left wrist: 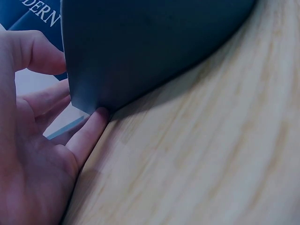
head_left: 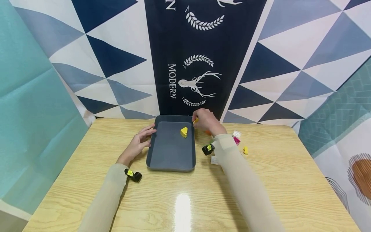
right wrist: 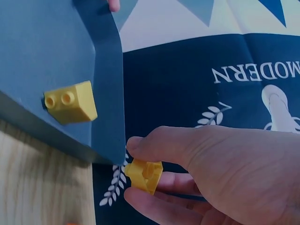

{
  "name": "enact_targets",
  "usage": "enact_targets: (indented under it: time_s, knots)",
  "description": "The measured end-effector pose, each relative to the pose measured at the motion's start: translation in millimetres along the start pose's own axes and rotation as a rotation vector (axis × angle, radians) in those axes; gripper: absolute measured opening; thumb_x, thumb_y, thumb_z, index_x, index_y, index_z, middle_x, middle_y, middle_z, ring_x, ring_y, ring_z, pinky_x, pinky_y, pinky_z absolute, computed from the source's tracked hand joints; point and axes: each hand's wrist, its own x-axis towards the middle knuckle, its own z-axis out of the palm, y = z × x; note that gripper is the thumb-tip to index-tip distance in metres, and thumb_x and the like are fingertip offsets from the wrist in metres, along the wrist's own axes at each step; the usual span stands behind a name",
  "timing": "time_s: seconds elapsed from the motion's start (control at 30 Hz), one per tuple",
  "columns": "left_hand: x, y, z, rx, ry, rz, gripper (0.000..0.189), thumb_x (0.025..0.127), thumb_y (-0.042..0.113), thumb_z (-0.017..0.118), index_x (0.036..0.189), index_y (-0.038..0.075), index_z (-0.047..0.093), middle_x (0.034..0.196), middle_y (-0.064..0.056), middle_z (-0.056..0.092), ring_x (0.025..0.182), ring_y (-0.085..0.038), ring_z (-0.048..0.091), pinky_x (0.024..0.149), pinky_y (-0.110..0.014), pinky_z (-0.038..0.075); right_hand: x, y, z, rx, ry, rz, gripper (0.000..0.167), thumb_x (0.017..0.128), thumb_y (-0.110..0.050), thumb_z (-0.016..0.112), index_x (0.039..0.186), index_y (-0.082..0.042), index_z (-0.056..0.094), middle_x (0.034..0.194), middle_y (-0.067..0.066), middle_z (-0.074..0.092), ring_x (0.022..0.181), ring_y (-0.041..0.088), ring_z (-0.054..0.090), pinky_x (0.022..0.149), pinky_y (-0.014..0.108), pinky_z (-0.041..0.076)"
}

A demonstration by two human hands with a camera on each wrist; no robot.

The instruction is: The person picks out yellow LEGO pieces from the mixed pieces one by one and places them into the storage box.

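Observation:
A dark grey tray (head_left: 171,154) lies on the wooden table near its back edge. Inside it, toward the right, sits a yellow sloped toy brick (head_left: 184,131), whose two round studs show in the right wrist view. My right hand (head_left: 205,119) pinches another small yellow toy brick (right wrist: 145,176) between thumb and fingers, just outside the tray's back right corner. At the tray's left side my left hand (head_left: 137,143) touches the outer wall with extended fingers; the left wrist view shows the fingertips against that wall (left wrist: 108,70).
Right of the tray, partly under my right forearm, lie a pink piece (head_left: 236,140), white pieces (head_left: 236,133), a small yellow piece (head_left: 245,150) and an orange piece (head_left: 207,132). A patterned cloth (head_left: 124,61) hangs behind the table.

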Motion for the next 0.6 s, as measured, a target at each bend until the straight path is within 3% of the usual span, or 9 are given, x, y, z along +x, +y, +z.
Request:
enact_targets:
  time_s: [0.13, 0.33, 0.47, 0.6]
  knots:
    - [0.4, -0.3, -0.4, -0.007, -0.003, -0.007, 0.063, 0.095, -0.017, 0.053, 0.158, -0.016, 0.052, 0.185, -0.025, 0.03, 0.164, -0.053, 0.038, 0.108, -0.011, 0.046, 7.9, 0.3, 6.4, 0.009, -0.013, -0.015, 0.011, 0.1, -0.009, 0.082, 0.111, -0.007, 0.081, 0.126, 0.016, 0.073, 0.109, 0.032, 0.064, 0.098, 0.046, 0.057]
    - [-0.1, 1.2, -0.3, -0.004, 0.001, -0.01, 0.063, 0.094, -0.017, 0.053, 0.158, -0.017, 0.052, 0.185, -0.026, 0.029, 0.164, -0.053, 0.038, 0.109, -0.011, 0.045, 36.0, 16.9, 27.1, 0.005, 0.02, -0.051, 0.006, 0.094, -0.014, 0.085, 0.096, -0.017, 0.08, 0.113, 0.006, 0.074, 0.096, 0.025, 0.063, 0.083, 0.045, 0.055]
    - [-0.4, 1.9, -0.1, -0.014, 0.003, -0.015, 0.063, 0.095, -0.018, 0.052, 0.157, -0.017, 0.052, 0.185, -0.025, 0.029, 0.166, -0.051, 0.036, 0.11, -0.009, 0.045, 31.3, 5.7, 26.4, 0.027, -0.003, -0.078, 0.006, 0.094, -0.009, 0.083, 0.097, -0.013, 0.08, 0.114, 0.01, 0.074, 0.097, 0.029, 0.064, 0.086, 0.044, 0.056]
    - [-0.3, 2.6, 1.1, -0.012, 0.006, -0.012, 0.062, 0.095, -0.018, 0.051, 0.157, -0.017, 0.053, 0.185, -0.026, 0.029, 0.166, -0.051, 0.036, 0.11, -0.009, 0.044, 34.2, 5.3, 35.9, 0.03, 0.002, -0.1, 0.006, 0.094, -0.013, 0.084, 0.096, -0.014, 0.079, 0.111, 0.007, 0.074, 0.094, 0.026, 0.063, 0.084, 0.042, 0.055]
